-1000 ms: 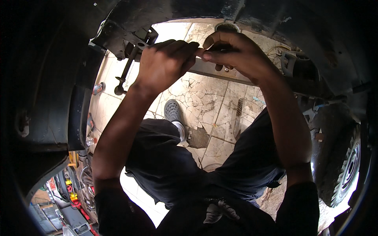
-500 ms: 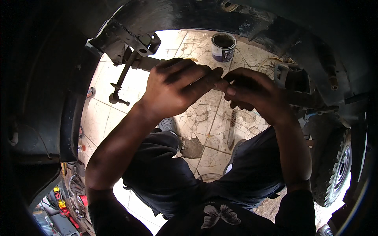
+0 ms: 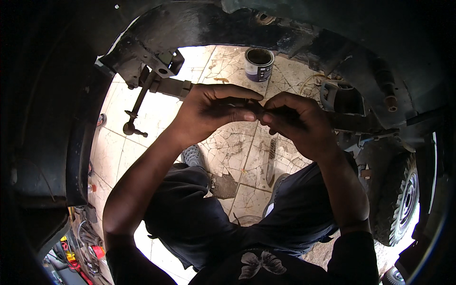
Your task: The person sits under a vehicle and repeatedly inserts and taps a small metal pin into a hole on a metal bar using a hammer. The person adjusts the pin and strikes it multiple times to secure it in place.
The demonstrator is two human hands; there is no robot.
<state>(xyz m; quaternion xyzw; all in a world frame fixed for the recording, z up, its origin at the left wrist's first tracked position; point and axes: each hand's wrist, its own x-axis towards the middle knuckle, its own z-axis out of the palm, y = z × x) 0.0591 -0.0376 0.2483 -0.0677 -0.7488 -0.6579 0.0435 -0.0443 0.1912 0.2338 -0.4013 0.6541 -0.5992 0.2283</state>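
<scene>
My left hand (image 3: 209, 110) and my right hand (image 3: 301, 121) meet in front of me, fingertips almost touching. Thumb and fingers of each are pinched together around something small and dark, too shaded to name. On the left, just beyond my left wrist, a dark metal rod with a ball joint (image 3: 129, 127) hangs from a bracket (image 3: 164, 64). An open can (image 3: 259, 73), white and dark blue with a dark inside, stands on the floor past my fingertips.
Dark vehicle bodywork (image 3: 294, 42) arches around me. A long wire brush (image 3: 271, 164) lies on the cracked tile floor (image 3: 237, 147) between my feet. Right of my hand are a grey cut-open container (image 3: 343, 98) and a wheel (image 3: 406, 202). Assorted tools (image 3: 78, 254) lie lower left.
My left hand has turned, so its thumb now shows, and the two hands' fingertips sit more level. The whole view has shifted slightly, moving the can and rod left and down in the picture.
</scene>
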